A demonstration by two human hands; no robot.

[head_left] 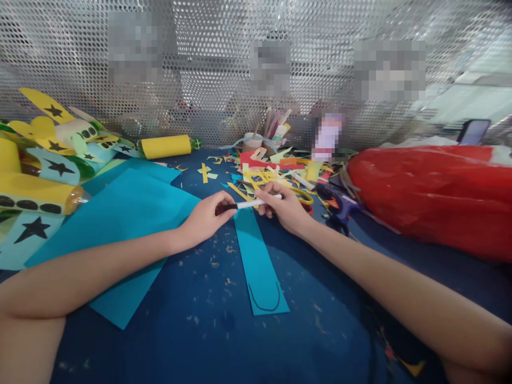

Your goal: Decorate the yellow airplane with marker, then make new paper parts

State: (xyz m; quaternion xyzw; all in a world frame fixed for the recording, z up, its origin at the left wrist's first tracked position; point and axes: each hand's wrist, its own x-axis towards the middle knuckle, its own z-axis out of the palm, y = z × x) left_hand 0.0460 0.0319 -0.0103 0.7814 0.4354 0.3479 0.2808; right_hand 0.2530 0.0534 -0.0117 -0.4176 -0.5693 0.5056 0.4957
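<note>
Both hands hold a white marker level above the dark blue table. My left hand pinches its black cap end. My right hand grips the white barrel. Under them lies a narrow light-blue paper strip with a black curved line drawn near its close end. A big light-blue paper sheet lies under my left forearm.
Yellow paper-wrapped bottles with black stars crowd the left side. Coloured paper scraps and yellow scissors lie beyond my hands, with a blue glue gun nearby. A red plastic bag fills the right. A perforated metal screen stands behind.
</note>
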